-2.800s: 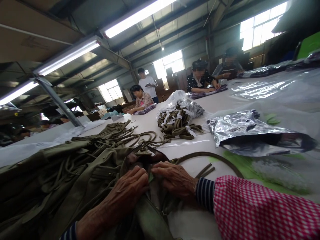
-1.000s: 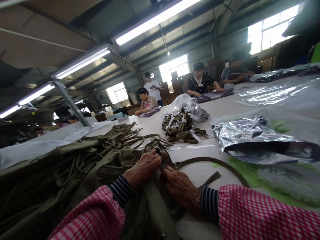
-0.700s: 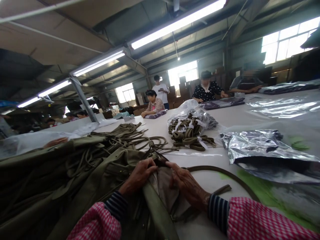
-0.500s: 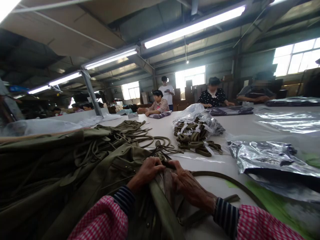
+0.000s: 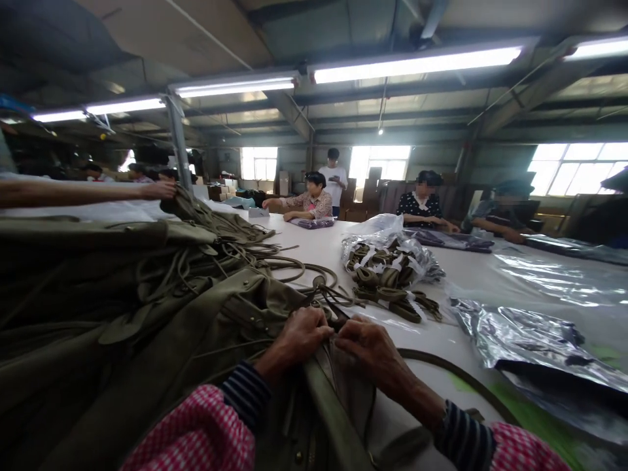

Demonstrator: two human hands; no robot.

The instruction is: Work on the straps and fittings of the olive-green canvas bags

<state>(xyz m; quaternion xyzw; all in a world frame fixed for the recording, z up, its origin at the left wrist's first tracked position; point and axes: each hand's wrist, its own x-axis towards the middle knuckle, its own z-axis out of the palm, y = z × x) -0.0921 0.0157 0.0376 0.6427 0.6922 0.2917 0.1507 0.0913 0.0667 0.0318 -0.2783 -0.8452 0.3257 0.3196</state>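
My left hand point(image 5: 301, 337) pinches the olive-green cloth bag point(image 5: 336, 415) before me on the white table point(image 5: 304, 241); right hand point(image 5: 375, 353) now curled there, hold unclear. Co-worker's hand point(image 5: 159, 190) has reached the adjoining olive cloth heap point(image 5: 122, 314): shared handling.

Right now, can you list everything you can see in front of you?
Olive bag: one, olive green, under both hands
Other olive bags: heaped, too tangled to count, olive green, left
Strap bundles: several, olive and white, mid-table
Clear plastic bag: one, transparent, around some bundles
Foil bag: one, silver, right
Table: one, white, underneath
Folded purple items: at least two, purple, far edge
Co-workers: at least four, mixed clothing, across the table
Co-worker's hand: one, bare, at the heap
Fluorescent tubes: at least five, white, overhead
Windows: at least three, bright white, back
Left hand: one, bare, on the olive bag
Right hand: one, bare, likewise
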